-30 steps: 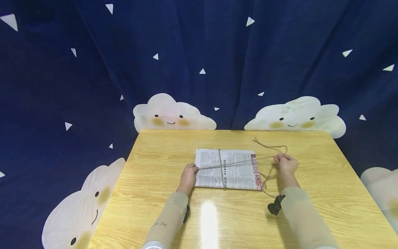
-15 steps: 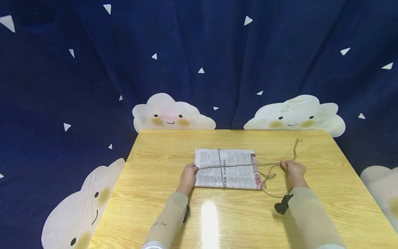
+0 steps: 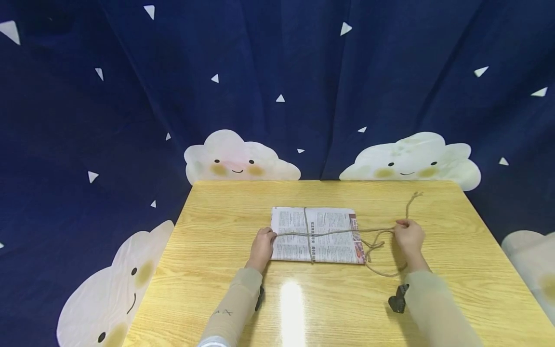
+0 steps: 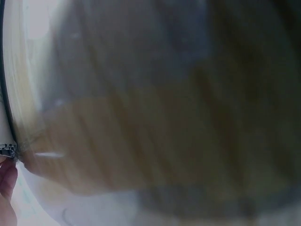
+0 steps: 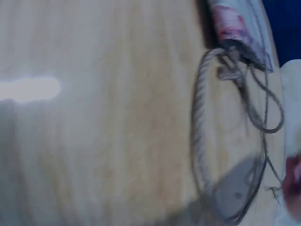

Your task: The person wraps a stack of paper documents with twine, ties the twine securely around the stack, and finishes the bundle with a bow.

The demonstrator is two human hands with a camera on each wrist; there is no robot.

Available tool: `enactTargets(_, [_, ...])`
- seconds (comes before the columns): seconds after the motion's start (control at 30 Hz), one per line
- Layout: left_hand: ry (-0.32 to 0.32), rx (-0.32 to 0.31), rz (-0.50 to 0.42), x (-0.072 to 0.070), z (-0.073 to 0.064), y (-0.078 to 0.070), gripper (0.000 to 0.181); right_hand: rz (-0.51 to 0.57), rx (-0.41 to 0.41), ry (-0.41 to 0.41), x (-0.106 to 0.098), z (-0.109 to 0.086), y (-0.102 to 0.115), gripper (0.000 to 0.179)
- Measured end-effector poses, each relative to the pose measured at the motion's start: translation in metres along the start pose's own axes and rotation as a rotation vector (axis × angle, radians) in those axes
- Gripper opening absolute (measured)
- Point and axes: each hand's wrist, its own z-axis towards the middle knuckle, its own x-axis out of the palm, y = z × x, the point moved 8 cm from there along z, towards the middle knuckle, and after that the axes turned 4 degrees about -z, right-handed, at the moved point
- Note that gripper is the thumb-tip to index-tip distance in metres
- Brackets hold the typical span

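Note:
A flat stack of folded newspapers (image 3: 331, 248) lies on the table, wrapped crosswise by twine (image 3: 309, 224). A second run of twine (image 3: 338, 232) crosses its top lengthwise, from the left edge out past the right edge. My left hand (image 3: 261, 246) grips the stack's left edge, where this run comes over. In the left wrist view only some fingers (image 4: 8, 183) show beside the edge. Off the stack's right side my right hand (image 3: 409, 237) pinches the twine, whose frayed tail sticks out beyond the fingers. The right wrist view shows that hand (image 5: 292, 186) only partly.
Loose loops of twine (image 3: 376, 245) lie between the stack and my right hand, one curving under the right forearm. The wooden table (image 3: 225, 202) ends at a dark blue curtain (image 3: 260, 72) with white cloud shapes (image 3: 243, 154). A bright glare spot (image 3: 291, 308) lies near the front.
My right hand has moved right, drawing the lengthwise twine lower and across the stack, and its tail now points up and away. The left hand stays put.

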Motion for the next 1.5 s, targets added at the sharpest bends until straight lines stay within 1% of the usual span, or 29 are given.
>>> enactTargets(0.07, [0.0, -0.001, 0.002, 0.0, 0.0, 0.0, 0.011, -0.11, -0.168, 0.035, 0.007, -0.002, 0.012, 0.025])
enactTargets(0.1, [0.001, -0.001, 0.002, 0.0, 0.0, 0.0, 0.011, -0.143, -0.247, 0.068, 0.012, -0.005, 0.017, 0.021])
enactTargets(0.17, [0.002, -0.004, 0.002, 0.001, 0.001, 0.0, 0.012, -0.188, -0.376, 0.161, 0.023, -0.009, 0.021, 0.018])
enactTargets(0.2, [0.004, -0.005, 0.002, 0.001, 0.001, 0.0, 0.012, -0.21, -0.423, 0.199, 0.028, -0.011, 0.02, 0.017])
enactTargets(0.27, [0.006, -0.007, 0.0, 0.001, 0.001, 0.001, 0.012, -0.246, -0.488, 0.254, 0.036, -0.015, 0.018, 0.016])
enactTargets(0.33, [0.006, -0.006, 0.003, 0.002, 0.0, 0.001, 0.011, -0.274, -0.538, 0.278, 0.04, -0.017, 0.016, 0.015])
enactTargets(0.4, [0.005, -0.005, 0.006, 0.002, 0.0, 0.001, 0.011, -0.301, -0.572, 0.281, 0.042, -0.018, 0.013, 0.011])
enactTargets(0.5, [0.002, -0.005, 0.011, 0.002, 0.0, 0.001, 0.011, -0.345, -0.577, 0.261, 0.042, -0.018, 0.007, 0.005])
enactTargets(0.57, [0.002, -0.007, 0.011, 0.002, 0.0, 0.001, 0.011, -0.372, -0.555, 0.244, 0.041, -0.018, 0.002, 0.004])
enactTargets(0.6, [0.002, -0.005, 0.012, 0.002, 0.0, 0.001, 0.011, -0.381, -0.53, 0.238, 0.04, -0.018, -0.001, 0.005])
enactTargets(0.73, [0.004, -0.006, 0.013, 0.002, -0.001, 0.002, 0.011, -0.38, -0.392, 0.178, 0.029, -0.02, -0.015, 0.004])
enactTargets(0.87, [0.0, -0.002, 0.012, 0.001, -0.001, 0.002, 0.01, -0.324, -0.215, 0.078, 0.013, -0.025, -0.029, 0.009])
enactTargets(0.93, [-0.005, 0.008, 0.018, 0.001, -0.002, 0.001, 0.01, -0.289, -0.156, 0.008, 0.005, -0.027, -0.033, 0.012])
enactTargets(1.0, [-0.003, 0.013, 0.024, 0.0, -0.002, 0.0, 0.01, -0.251, -0.123, -0.056, -0.001, -0.029, -0.033, 0.015])
enactTargets(1.03, [-0.001, 0.013, 0.028, 0.0, -0.002, 0.0, 0.01, -0.229, -0.126, -0.09, -0.004, -0.03, -0.031, 0.016])
enactTargets(1.1, [-0.002, 0.018, 0.038, -0.001, -0.001, -0.001, 0.01, -0.193, -0.166, -0.127, -0.006, -0.03, -0.022, 0.018])
enactTargets(1.17, [-0.001, 0.014, 0.04, -0.001, -0.001, -0.001, 0.011, -0.154, -0.231, -0.156, -0.006, -0.03, -0.009, 0.018])
enactTargets(1.23, [-0.003, 0.014, 0.044, -0.001, -0.001, 0.0, 0.011, -0.12, -0.322, -0.169, -0.003, -0.029, 0.009, 0.015])
enactTargets(1.3, [-0.009, 0.017, 0.042, -0.001, -0.001, 0.0, 0.011, -0.098, -0.41, -0.159, 0.004, -0.027, 0.027, 0.013])
enactTargets(1.37, [-0.017, 0.024, 0.042, -0.001, -0.002, -0.001, 0.011, -0.086, -0.479, -0.147, 0.013, -0.025, 0.046, 0.01])
enactTargets(1.43, [-0.027, 0.032, 0.04, -0.001, -0.002, -0.001, 0.012, -0.08, -0.532, -0.113, 0.025, -0.023, 0.063, 0.009])
enactTargets(1.5, [-0.031, 0.034, 0.038, -0.001, -0.002, -0.002, 0.012, -0.072, -0.567, -0.066, 0.038, -0.02, 0.079, 0.008])
